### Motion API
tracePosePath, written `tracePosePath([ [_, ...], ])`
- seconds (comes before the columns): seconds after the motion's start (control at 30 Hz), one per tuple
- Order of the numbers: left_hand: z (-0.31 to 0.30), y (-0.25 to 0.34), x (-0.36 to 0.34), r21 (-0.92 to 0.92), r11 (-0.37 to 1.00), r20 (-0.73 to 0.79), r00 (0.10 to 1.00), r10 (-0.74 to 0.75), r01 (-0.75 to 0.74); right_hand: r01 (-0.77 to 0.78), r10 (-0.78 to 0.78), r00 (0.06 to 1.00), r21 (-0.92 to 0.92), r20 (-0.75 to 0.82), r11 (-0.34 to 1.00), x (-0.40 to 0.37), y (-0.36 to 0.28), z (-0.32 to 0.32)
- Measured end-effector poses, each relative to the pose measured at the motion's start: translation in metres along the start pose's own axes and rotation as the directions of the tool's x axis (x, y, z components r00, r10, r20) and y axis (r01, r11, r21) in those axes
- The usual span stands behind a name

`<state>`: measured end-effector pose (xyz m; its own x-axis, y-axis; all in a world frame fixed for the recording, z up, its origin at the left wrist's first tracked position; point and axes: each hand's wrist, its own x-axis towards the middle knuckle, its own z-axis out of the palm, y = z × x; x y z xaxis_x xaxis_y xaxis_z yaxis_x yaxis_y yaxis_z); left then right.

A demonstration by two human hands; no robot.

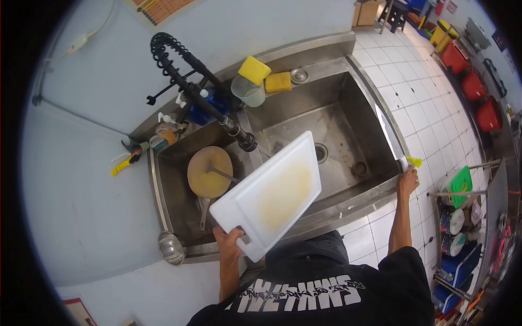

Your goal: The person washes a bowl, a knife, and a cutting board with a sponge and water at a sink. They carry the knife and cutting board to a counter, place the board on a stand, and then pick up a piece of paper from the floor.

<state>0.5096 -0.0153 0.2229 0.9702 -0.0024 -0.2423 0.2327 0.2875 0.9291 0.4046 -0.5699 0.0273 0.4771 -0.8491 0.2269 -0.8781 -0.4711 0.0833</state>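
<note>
My left hand point(228, 242) grips a white cutting board point(272, 198) by its handle hole, the thumb over the near corner. The board is tilted over the front of the double steel sink and has a yellowish stain on its face. At the sink's right edge, my right hand point(408, 180) is closed round the handle of a kitchen knife point(390, 133), its blade pointing away along the rim. In the left basin sits a pan point(210, 172) with yellowish residue and a utensil point(224, 175) lying in it.
A black spring faucet point(239, 136) reaches over the sink divider. Behind it stand a clear plastic container point(248, 92), a yellow sponge point(254, 70) and an orange-yellow sponge point(278, 82). A steel bowl point(171, 248) sits at the left front corner. Shelving point(462, 193) stands at the right.
</note>
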Motion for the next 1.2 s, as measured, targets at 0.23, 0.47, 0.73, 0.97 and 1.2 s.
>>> tracePosePath([
  [0.23, 0.027, -0.023, 0.005, 0.081, 0.997, -0.032, 0.999, -0.004, 0.006, 0.056, -0.285, 0.876, 0.505, 0.389, 0.861, 0.001, 0.022, 0.02],
  [0.47, 0.107, -0.064, 0.037, 0.114, 0.993, 0.033, 0.999, -0.025, 0.021, -0.45, -0.417, 0.789, 0.887, 0.451, 0.107, -0.14, -0.114, -0.175],
  [0.73, 0.169, -0.107, 0.057, 0.002, 0.996, 0.014, 0.996, -0.085, 0.085, -0.515, -0.55, 0.703, 0.856, 0.451, 0.045, -0.188, -0.167, -0.24],
  [0.97, 0.173, -0.121, 0.055, 0.179, 0.98, 0.037, 0.996, 0.083, -0.088, -0.552, -0.59, 0.606, 0.816, 0.534, 0.171, -0.179, -0.166, -0.239],
  [1.2, 0.155, -0.074, 0.053, 0.057, 0.998, 0.175, 0.985, 0.003, -0.013, -0.435, -0.521, 0.732, 0.89, 0.439, 0.138, -0.168, -0.164, -0.237],
])
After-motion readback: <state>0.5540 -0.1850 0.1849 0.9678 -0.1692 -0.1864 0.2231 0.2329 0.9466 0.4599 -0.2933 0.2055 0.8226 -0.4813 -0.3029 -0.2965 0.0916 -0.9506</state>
